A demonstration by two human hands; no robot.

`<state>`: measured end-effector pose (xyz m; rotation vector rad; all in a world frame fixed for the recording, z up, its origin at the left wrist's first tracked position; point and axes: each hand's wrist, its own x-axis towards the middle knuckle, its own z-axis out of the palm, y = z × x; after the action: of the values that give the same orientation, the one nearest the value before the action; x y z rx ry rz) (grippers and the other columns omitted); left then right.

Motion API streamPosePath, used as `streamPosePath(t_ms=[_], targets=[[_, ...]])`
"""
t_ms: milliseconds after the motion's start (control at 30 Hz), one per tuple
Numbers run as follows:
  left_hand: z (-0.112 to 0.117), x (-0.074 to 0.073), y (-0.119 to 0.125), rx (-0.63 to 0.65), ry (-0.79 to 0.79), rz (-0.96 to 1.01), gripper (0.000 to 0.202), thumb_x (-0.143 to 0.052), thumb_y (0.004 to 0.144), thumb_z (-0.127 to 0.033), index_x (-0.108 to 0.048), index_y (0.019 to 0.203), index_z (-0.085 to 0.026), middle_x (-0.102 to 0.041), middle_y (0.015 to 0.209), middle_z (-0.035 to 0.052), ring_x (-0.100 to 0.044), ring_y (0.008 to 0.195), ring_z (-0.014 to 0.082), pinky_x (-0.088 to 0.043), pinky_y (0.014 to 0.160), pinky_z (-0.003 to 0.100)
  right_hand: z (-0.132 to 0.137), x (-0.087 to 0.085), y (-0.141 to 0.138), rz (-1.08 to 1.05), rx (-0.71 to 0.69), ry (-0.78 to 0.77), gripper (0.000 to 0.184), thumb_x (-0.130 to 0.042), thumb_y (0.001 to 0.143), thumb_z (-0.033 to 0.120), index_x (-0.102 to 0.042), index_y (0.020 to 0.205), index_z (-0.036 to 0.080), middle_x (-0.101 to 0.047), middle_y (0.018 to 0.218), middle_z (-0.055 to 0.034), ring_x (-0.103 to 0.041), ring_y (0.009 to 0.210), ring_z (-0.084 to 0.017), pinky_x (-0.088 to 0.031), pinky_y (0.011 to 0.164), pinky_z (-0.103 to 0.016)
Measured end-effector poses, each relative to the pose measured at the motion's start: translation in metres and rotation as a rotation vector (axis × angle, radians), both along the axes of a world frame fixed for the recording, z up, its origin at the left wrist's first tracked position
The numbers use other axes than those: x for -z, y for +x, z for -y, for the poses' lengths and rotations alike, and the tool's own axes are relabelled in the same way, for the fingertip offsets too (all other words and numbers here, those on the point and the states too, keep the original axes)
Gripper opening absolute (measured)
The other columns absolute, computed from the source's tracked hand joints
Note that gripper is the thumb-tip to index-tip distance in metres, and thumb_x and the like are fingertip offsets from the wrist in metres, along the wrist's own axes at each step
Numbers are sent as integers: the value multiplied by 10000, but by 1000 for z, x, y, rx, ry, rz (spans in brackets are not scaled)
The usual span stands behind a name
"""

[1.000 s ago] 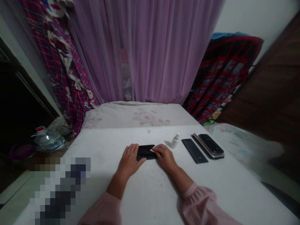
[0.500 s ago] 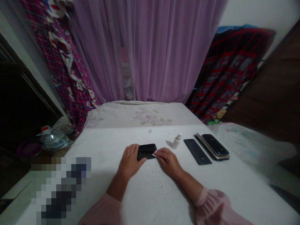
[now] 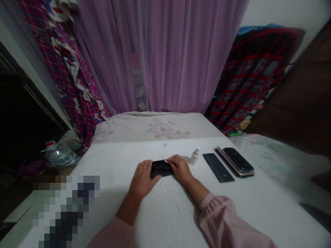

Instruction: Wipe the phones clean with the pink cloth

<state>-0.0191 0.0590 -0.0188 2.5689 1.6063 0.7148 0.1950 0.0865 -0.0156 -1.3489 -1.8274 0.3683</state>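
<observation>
A black phone (image 3: 160, 169) lies flat and sideways on the white tabletop. Fingers along its far left corner and thumb at the near edge, my left hand (image 3: 143, 177) grips its left end. Over the phone's right end, my right hand (image 3: 181, 168) pinches a small white piece (image 3: 166, 161) against the far edge; most of that piece is hidden by my fingers, and its kind cannot be told. A small white spray bottle (image 3: 194, 156) stands upright just beyond my right hand.
To the right lie a dark flat phone or back cover (image 3: 218, 167) and a stack of phones (image 3: 238, 161). A small pale square (image 3: 164, 145) rests farther back. Purple curtains (image 3: 178, 58) hang behind the table. A large water bottle (image 3: 60, 153) stands at the left.
My right hand has slid the small white piece from the phone's near right part up to its far edge, moving away and left. My left hand keeps its grip on the phone.
</observation>
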Motion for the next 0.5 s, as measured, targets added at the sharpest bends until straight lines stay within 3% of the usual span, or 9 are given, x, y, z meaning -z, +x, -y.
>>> streamPosePath(t_ms=[133,233,500], targets=[[-1,1,0,-7,22,10,564,-553,899,-500,-425,1338,-169,-560,1326,155,-485,1283,319,-327,1123,505,32,-3,6,-8,-70,36,247,-583,842,132,-776,911,270,-704,825,-44,-646,798,-180,-522,721,-300],[-1,3,-1,8,23,4,579,-558,895,-506,-418,1339,-162,-554,1335,162,-486,1282,324,-332,1117,518,38,-5,8,17,-94,20,247,-584,850,128,-775,920,268,-708,834,-46,-650,808,-176,-526,725,-292],[-2,4,-3,30,0,21,588,-559,887,-493,-404,1348,-163,-552,1343,166,-481,1289,322,-321,1119,546,-15,-8,-10,101,55,-75,211,-626,829,98,-783,898,222,-701,839,-61,-643,828,-189,-513,765,-306]])
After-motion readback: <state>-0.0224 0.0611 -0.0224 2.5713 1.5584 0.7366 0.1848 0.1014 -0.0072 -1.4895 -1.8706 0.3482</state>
